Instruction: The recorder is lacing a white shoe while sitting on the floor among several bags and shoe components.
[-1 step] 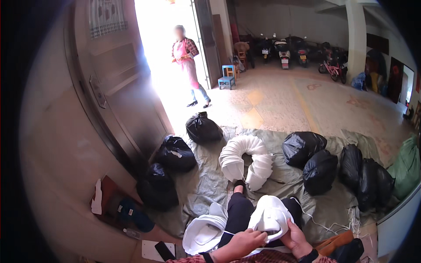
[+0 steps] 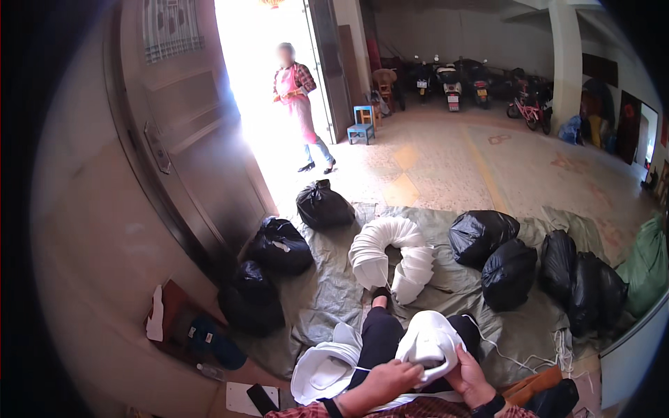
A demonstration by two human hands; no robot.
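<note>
Over my lap, head view: white piece (image 2: 431,333) obs. b/w both hands, opening tilted twd me. My R hand (image 2: 471,380) grasps its right rim. My L hand (image 2: 391,382), fingers curled, is at its lower left edge; can't tell if they pinch edge or cord. White cord (image 2: 364,369) runs from L hand twd stack of white pieces (image 2: 315,376), just left of my leg. Beyond my foot, curved row of white pieces (image 2: 368,240) lies on grey-green sheet (image 2: 317,299), w/ black bags (image 2: 325,207) both sides.
</note>
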